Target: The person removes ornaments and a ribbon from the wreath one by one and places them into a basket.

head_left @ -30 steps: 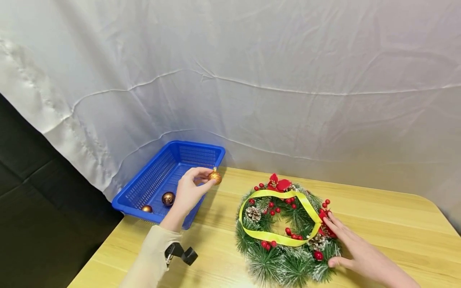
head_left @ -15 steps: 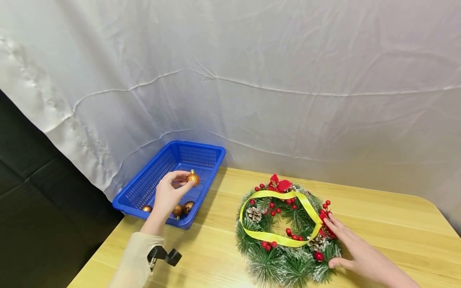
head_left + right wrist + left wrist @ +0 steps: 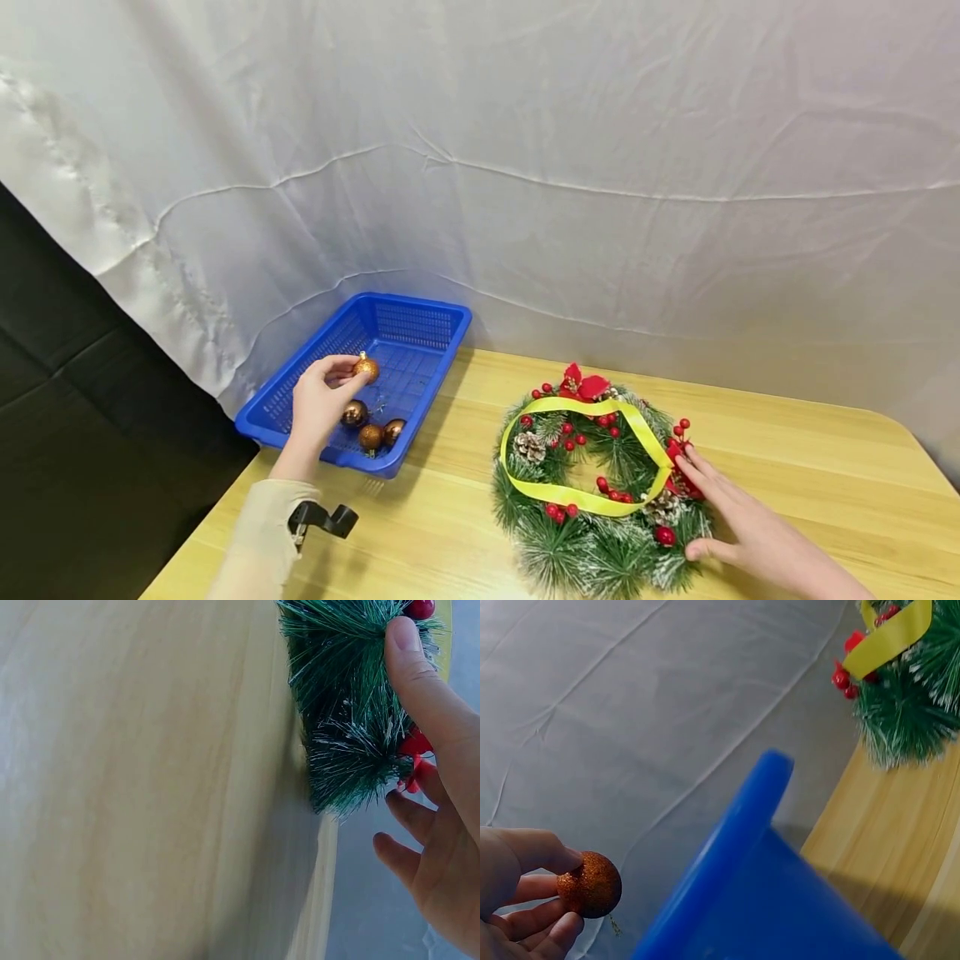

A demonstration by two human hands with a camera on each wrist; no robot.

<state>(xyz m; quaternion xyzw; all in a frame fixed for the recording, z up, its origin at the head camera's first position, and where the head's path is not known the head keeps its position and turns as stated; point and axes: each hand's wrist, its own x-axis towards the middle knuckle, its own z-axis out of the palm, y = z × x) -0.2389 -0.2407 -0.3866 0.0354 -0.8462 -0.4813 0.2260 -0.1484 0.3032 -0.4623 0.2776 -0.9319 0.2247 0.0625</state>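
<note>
My left hand (image 3: 318, 408) pinches a glittery copper-gold Christmas ball (image 3: 367, 371) between thumb and fingertips, above the blue basket (image 3: 431, 310). Its small gold cap points up in the head view. The left wrist view shows the ball (image 3: 592, 885) at the fingertips, beside the basket's rim (image 3: 739, 814). Below my hand, several other bronze balls (image 3: 371, 437) lie on the basket floor. My right hand (image 3: 738, 529) rests on the right edge of a green wreath (image 3: 555, 550), fingers extended by a red flower. In the right wrist view, the thumb (image 3: 420, 679) presses on its needles.
A yellow ribbon (image 3: 555, 404) loops over the wreath, among red berries and pinecones (image 3: 530, 448). The wooden table (image 3: 457, 533) meets a pale grey curtain (image 3: 600, 208) behind. Black cloth (image 3: 82, 400) hangs at the left.
My left hand has moved left with the glittery ball, from the basket's right rim to over its inside. More balls in the basket show now. The right hand stays on the wreath.
</note>
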